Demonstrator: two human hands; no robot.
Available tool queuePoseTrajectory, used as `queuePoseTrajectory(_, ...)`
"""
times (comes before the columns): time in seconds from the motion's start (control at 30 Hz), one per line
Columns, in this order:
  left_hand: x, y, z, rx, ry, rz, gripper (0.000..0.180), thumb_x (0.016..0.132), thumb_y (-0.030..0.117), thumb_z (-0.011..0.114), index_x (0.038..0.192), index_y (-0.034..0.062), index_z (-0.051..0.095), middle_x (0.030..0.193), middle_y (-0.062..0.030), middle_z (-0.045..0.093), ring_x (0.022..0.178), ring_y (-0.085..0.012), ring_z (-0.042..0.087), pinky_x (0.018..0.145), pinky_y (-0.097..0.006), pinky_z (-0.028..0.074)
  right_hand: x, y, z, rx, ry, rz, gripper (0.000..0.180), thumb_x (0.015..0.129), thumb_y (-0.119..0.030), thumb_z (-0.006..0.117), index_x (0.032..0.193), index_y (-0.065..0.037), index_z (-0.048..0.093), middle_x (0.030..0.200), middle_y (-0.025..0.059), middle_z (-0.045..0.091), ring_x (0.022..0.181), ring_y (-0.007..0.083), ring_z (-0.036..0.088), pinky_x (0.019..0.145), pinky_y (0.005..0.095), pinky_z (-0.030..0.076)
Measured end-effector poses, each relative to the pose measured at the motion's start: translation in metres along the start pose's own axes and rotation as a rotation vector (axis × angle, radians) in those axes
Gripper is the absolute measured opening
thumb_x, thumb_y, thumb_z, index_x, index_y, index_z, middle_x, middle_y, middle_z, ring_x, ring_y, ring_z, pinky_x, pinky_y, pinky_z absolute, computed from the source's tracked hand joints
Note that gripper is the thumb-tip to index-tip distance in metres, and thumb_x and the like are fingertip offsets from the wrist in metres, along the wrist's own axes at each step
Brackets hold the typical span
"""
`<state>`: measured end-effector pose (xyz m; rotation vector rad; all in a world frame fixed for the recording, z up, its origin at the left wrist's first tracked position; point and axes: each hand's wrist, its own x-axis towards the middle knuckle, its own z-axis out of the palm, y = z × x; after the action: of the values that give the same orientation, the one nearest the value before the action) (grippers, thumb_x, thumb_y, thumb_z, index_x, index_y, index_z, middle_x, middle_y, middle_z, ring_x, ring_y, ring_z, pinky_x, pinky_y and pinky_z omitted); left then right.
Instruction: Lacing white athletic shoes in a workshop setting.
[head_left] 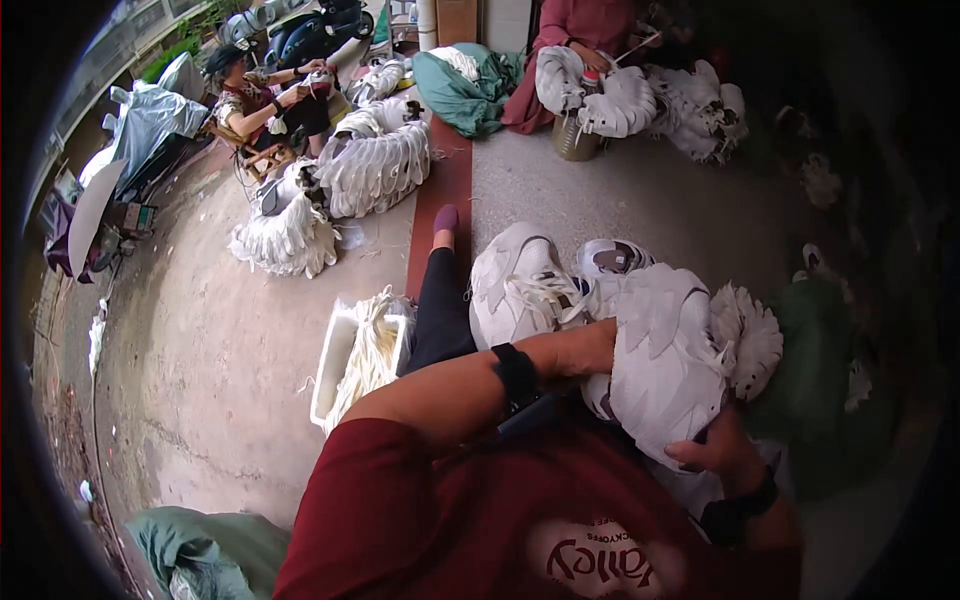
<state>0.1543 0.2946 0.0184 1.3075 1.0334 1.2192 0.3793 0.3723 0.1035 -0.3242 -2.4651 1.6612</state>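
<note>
A thick bundle of white shoe uppers [665,350], stacked one over another, lies across my lap. My right hand [722,448] grips its near right end, with the thumb on the outside. My left hand [590,348] reaches in against the bundle's left side, and its fingers are hidden behind the uppers. Beyond that wrist stands another white upper [515,285] with loose pale laces. A white and grey-brown upper [612,258] shows just past the bundle. More fanned white uppers [748,342] spread out at the right.
A white foam box [328,375] of pale laces [372,345] stands left of my leg. Bundles of white uppers [285,235] lie on the concrete ahead. Two people sit working at the far left and far centre. Green cloth sacks [455,95] lie about, one [205,550] at lower left.
</note>
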Motion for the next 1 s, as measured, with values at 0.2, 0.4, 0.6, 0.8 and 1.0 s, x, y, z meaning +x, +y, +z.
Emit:
queuePoseTrajectory(0.2, -0.009, -0.02, 0.003, 0.09, 0.001, 0.023, 0.062, 0.067, 0.011, 0.072, 0.124, 0.0036, 0.049, 0.124, -0.0129, 0.052, 0.115, -0.0241, 0.046, 0.099, -0.034, 0.034, 0.016, 0.002, -0.014, -0.211, -0.241, 0.051, 0.089, 0.062, -0.044, 0.076, 0.128, 0.002, 0.038, 0.129, 0.0186, 0.041, 0.121, 0.0307, 0.038, 0.102, 0.0379, 0.028)
queuePoseTrajectory(0.4, -0.009, -0.011, -0.002, 0.265, -0.158, -0.001, 0.05, 0.075, 0.014, 0.062, 0.122, 0.0053, 0.051, 0.12, -0.0132, 0.054, 0.112, -0.0233, 0.049, 0.097, -0.032, 0.036, 0.015, 0.018, -0.018, -0.337, -0.326, 0.038, 0.095, 0.06, -0.049, 0.077, 0.13, 0.001, 0.036, 0.132, 0.019, 0.038, 0.125, 0.0317, 0.033, 0.104, 0.0384, 0.025)
queuePoseTrajectory(0.6, -0.008, 0.002, -0.004, 0.771, -0.338, 0.212, 0.05, 0.07, 0.009, 0.06, 0.119, 0.0086, 0.054, 0.116, -0.0135, 0.056, 0.106, -0.0239, 0.051, 0.094, -0.033, 0.038, 0.013, 0.02, -0.017, 0.007, -0.294, 0.155, 0.095, 0.058, -0.048, 0.078, 0.129, 0.001, 0.038, 0.132, 0.0162, 0.04, 0.125, 0.0275, 0.034, 0.104, 0.0376, 0.025)
queuePoseTrajectory(0.8, 0.008, -0.025, -0.006, 0.692, -0.486, 0.198, 0.05, 0.07, 0.013, 0.064, 0.119, 0.0075, 0.054, 0.125, -0.015, 0.049, 0.116, -0.0294, 0.043, 0.101, -0.034, 0.031, 0.017, 0.003, -0.013, -0.062, -0.318, 0.192, 0.084, 0.06, -0.036, 0.08, 0.126, 0.0, 0.041, 0.126, 0.015, 0.046, 0.119, 0.027, 0.041, 0.1, 0.0361, 0.031)
queuePoseTrajectory(1.0, 0.011, -0.05, -0.004, 0.603, -0.362, 0.503, 0.051, 0.066, 0.01, 0.066, 0.116, 0.0092, 0.056, 0.117, -0.0135, 0.056, 0.112, -0.0295, 0.047, 0.098, -0.033, 0.034, 0.028, 0.007, -0.002, -0.277, -0.371, 0.085, 0.075, 0.063, -0.034, 0.076, 0.123, -0.001, 0.045, 0.123, 0.0168, 0.049, 0.115, 0.0289, 0.045, 0.099, 0.0358, 0.034)
